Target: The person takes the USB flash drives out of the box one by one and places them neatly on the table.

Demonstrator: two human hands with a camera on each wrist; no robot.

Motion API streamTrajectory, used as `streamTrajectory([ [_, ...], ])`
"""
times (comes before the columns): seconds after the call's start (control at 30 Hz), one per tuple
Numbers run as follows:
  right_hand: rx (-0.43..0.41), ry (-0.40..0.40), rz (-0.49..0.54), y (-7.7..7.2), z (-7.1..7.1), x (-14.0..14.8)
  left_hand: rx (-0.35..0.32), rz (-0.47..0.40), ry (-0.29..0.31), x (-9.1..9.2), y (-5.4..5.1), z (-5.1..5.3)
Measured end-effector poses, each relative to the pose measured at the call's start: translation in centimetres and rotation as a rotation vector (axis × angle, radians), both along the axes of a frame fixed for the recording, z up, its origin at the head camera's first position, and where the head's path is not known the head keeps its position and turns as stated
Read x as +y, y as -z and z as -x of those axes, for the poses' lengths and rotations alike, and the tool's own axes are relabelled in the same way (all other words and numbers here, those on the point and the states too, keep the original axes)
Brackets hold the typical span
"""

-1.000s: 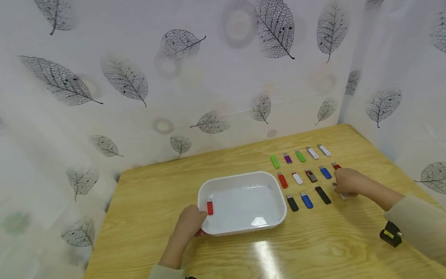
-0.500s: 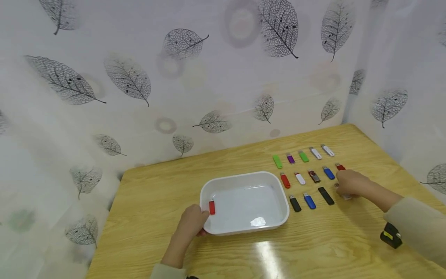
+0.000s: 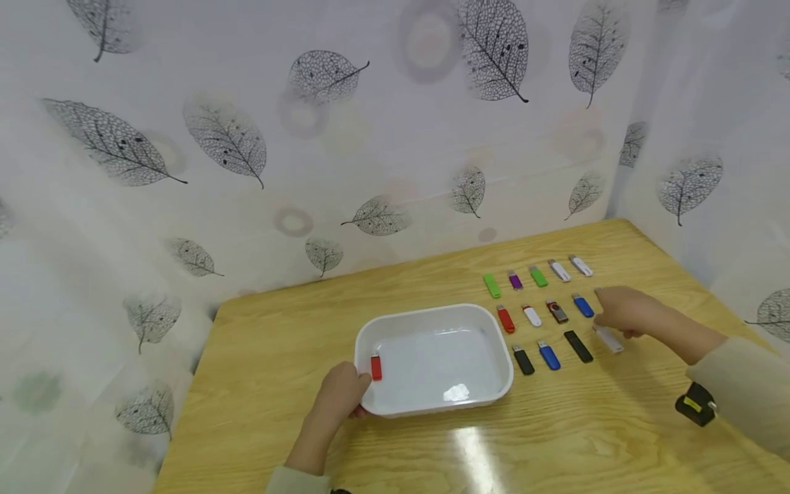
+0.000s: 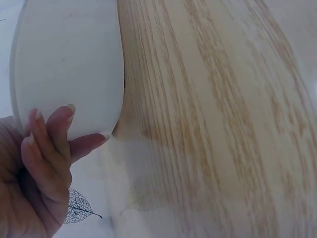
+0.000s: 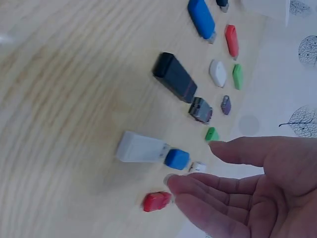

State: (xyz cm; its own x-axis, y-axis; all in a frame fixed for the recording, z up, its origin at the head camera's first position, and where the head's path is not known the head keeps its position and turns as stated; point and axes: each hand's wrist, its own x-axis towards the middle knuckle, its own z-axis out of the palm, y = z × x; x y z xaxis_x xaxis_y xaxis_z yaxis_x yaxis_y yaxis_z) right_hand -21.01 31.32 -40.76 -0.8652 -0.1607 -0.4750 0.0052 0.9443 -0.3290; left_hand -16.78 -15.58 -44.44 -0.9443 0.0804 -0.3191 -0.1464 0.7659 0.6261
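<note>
My left hand [image 3: 336,391] grips the near left corner of a white plastic tray [image 3: 438,363], the thumb over the rim and the fingers against its outer side. Inside the tray, a red USB stick [image 3: 376,368] lies by the left wall. My right hand [image 3: 628,312] hovers over the right end of the rows of USB sticks, holding nothing. In the right wrist view its thumb and fingers are apart, near a red USB stick [image 5: 156,201]; the hand mostly covers that one in the head view. A white USB stick [image 3: 609,339] lies just in front of the hand.
Several USB sticks lie in three rows right of the tray, among them a black one [image 3: 578,346], a blue one [image 3: 548,355] and a purple one [image 3: 515,280]. A leaf-patterned curtain [image 3: 247,226] hangs behind the wooden table [image 3: 278,329].
My right hand has moved slightly back from the white USB stick, uncovering it, and now covers the red one. The left hand keeps its hold on the tray.
</note>
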Motion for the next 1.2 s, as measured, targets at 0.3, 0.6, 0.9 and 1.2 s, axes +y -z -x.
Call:
streamTrajectory([
  [0.3,0.103,-0.116,0.005,-2.0,0.9,-3.4,-0.012,0.006,0.000,-0.1,0.4,0.1],
  [0.6,0.127,-0.245,0.038,-4.6,1.4,-9.2,-0.018,0.013,-0.005,-0.1,0.1,0.2],
  [0.9,0.159,-0.310,-0.035,-5.1,2.4,-14.6,-0.021,-0.006,-0.016,-0.1,0.0,-0.1],
  [1.2,0.152,-0.396,-0.071,-4.9,2.8,-19.8,-0.011,0.007,-0.004,0.0,0.0,0.0],
])
